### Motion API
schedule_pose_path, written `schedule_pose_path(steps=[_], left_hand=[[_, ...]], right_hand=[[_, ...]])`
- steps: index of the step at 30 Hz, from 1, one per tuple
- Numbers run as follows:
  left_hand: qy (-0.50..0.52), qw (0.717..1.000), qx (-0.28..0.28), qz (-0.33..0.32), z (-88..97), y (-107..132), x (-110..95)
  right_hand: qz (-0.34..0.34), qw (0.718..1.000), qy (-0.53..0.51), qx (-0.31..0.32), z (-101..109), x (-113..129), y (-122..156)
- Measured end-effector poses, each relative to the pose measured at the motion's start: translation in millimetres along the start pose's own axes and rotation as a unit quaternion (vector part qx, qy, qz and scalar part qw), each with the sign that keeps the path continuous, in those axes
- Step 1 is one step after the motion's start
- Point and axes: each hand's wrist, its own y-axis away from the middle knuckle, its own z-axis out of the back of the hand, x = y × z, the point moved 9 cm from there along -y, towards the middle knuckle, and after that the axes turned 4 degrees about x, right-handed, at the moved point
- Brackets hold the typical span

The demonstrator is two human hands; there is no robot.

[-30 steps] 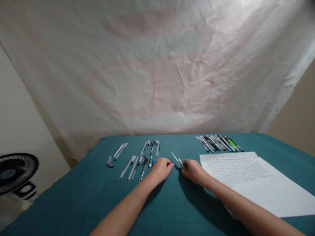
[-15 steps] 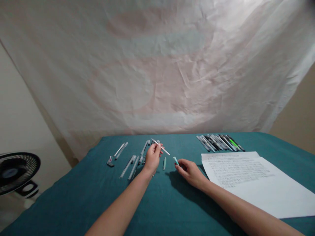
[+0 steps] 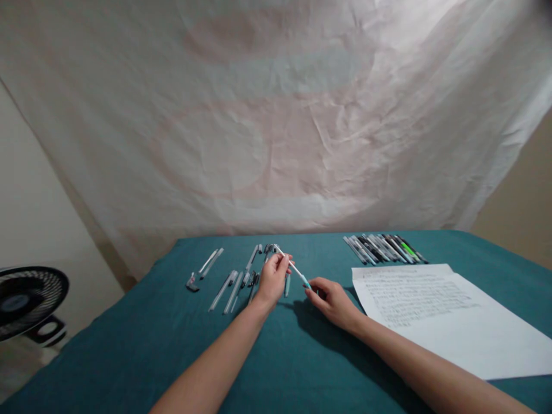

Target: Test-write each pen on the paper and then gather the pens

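Observation:
Over the middle of the table, my left hand (image 3: 275,280) pinches a thin white pen refill (image 3: 295,268) that slants down to the right. Its lower end meets a small teal pen piece (image 3: 306,283), which my right hand (image 3: 331,299) holds between thumb and fingers. I cannot tell how far the refill goes into it. A second teal pen part (image 3: 287,286) lies on the cloth just right of my left hand, partly covered by it. Clear pen barrels (image 3: 221,293) and dark caps (image 3: 245,280) lie to the left of that hand.
A row of pens (image 3: 379,249), one bright green, lies at the back right. Handwritten paper sheets (image 3: 431,310) rest beside my right forearm. Thin tubes (image 3: 211,263) and a small dark piece (image 3: 192,283) are at far left. A fan (image 3: 32,302) stands off the left edge.
My left hand has moved slightly right, bringing the refill's lower end to the teal piece; a gap lay between them before. My right hand has hardly moved.

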Motion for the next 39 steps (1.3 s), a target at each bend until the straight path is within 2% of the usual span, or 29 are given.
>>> schedule_pose_path(steps=[6,11,14,16,20,23,26,30,33,37,39], left_hand=[[-0.030,0.997,0.067,0.028,-18.8,9,2],[-0.061,0.988,0.141,0.001,-36.5,15,-1],[-0.152,0.978,0.141,-0.015,-31.8,12,2],[-0.270,0.956,0.108,-0.033,-21.3,11,4],[-0.478,0.874,0.075,-0.043,-10.9,17,12],[-0.534,0.841,0.083,-0.022,-12.1,23,20],[-0.542,0.834,0.107,-0.009,-15.5,25,25],[-0.506,0.854,0.120,-0.015,-15.1,20,29],[-0.410,0.905,0.117,-0.016,-13.7,13,31],[-0.145,0.987,0.065,0.030,-4.6,1,31],[0.020,0.998,0.019,0.062,2.6,-3,32]], right_hand=[[0.002,1.000,-0.002,-0.008,0,0,0],[0.001,1.000,-0.004,-0.022,2,-4,1],[-0.007,0.999,-0.003,-0.040,5,-7,1],[-0.015,0.999,-0.003,-0.049,6,-9,2],[-0.025,0.998,-0.011,-0.054,5,-12,1],[-0.023,0.998,-0.017,-0.056,4,-13,1],[-0.018,0.998,-0.019,-0.060,4,-12,1],[-0.016,0.998,-0.020,-0.057,4,-10,2],[-0.018,0.998,-0.022,-0.053,4,-9,2],[-0.013,0.999,-0.025,-0.042,3,-7,2],[-0.006,0.999,-0.022,-0.031,1,-4,2]])
